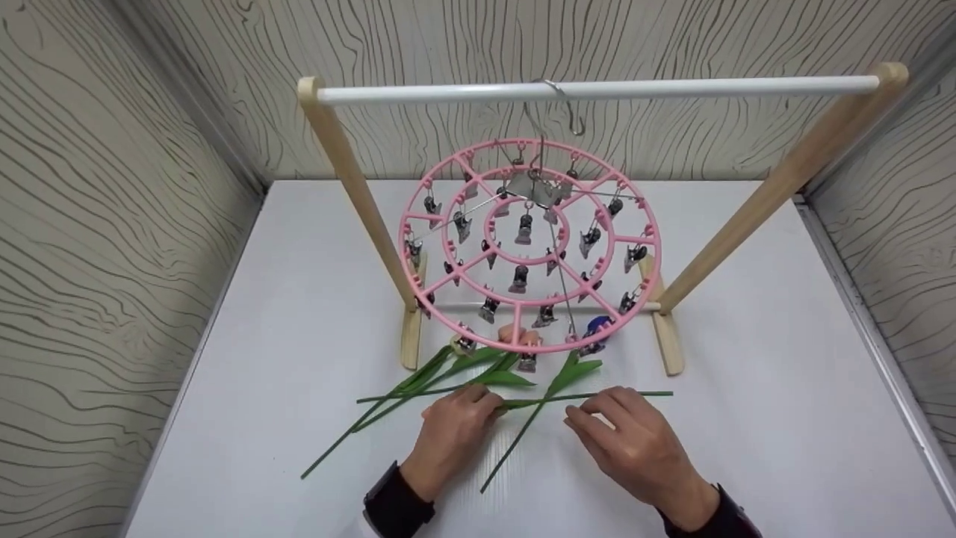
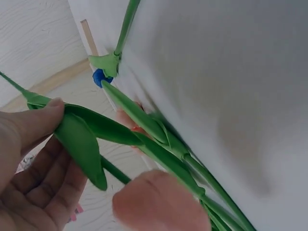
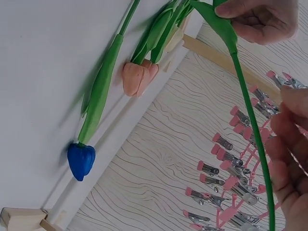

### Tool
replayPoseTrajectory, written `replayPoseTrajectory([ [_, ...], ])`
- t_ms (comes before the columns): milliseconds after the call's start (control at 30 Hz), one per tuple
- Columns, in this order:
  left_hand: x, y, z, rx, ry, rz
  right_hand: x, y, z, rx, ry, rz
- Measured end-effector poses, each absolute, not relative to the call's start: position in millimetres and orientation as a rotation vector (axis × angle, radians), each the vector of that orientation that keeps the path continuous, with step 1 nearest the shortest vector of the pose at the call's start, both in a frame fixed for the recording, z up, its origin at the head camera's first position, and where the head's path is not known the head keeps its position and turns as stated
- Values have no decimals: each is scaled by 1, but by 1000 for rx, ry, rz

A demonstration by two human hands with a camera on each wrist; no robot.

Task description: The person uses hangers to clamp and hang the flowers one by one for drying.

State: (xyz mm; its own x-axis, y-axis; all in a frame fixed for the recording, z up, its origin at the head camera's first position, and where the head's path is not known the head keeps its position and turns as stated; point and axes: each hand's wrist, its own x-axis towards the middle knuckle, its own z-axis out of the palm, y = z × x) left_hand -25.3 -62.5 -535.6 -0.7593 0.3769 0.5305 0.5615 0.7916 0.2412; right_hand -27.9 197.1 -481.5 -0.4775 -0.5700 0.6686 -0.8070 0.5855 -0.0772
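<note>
My left hand (image 1: 455, 422) pinches an artificial tulip by its green leaves and stem (image 3: 252, 110), between thumb and fingers. A blurred peach flower head (image 2: 161, 202) sits at one end of that stem. The stem's bare end runs rightward past my right hand (image 1: 635, 444), whose fingers are loosely bent close beside it; nothing is gripped there. On the white table (image 1: 261, 299), a blue tulip (image 3: 82, 161) lies with its stem pointing toward me. To its left lie peach tulips (image 3: 137, 79) and a cream tulip (image 3: 173, 39), stems crossing.
A wooden rack with a white bar (image 1: 448, 91) stands over the table. From it, by a metal hook (image 1: 575, 123), hangs a pink round clip hanger (image 1: 515, 305) with several metal clips (image 1: 525, 228). Patterned walls (image 1: 149, 224) enclose the table's back and sides.
</note>
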Motion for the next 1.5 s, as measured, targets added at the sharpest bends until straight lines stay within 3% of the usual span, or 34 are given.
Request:
replayPoseTrajectory([
  [200, -19, -79, -528, -677, -2514, -764, -25, 194, -483, 1168, -2121, 581],
  [633, -10, -85, -509, -655, -2367, -1310, -45, 179, -469, 919, -2126, 1062],
  [1500, -27, -66, -506, -641, -2115, -1583, -59, 131, -438, 810, -2205, 1520],
])
